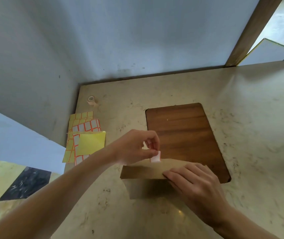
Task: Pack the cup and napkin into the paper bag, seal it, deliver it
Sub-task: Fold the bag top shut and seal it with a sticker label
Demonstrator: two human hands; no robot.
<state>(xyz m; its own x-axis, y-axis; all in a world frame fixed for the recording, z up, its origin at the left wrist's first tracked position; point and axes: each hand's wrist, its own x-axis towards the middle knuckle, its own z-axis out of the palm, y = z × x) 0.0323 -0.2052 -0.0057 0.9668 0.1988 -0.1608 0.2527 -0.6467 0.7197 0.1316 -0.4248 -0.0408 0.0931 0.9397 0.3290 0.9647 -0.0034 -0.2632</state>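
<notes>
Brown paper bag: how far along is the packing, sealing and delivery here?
Done: the brown paper bag has its top folded over; its contents are hidden. In hand: the right hand lies flat on the fold while the left hand pinches a small white red-edged sticker at the fold's far edge. Left: pressing the sticker down and delivering; the bag stands on the beige marble counter.
</notes>
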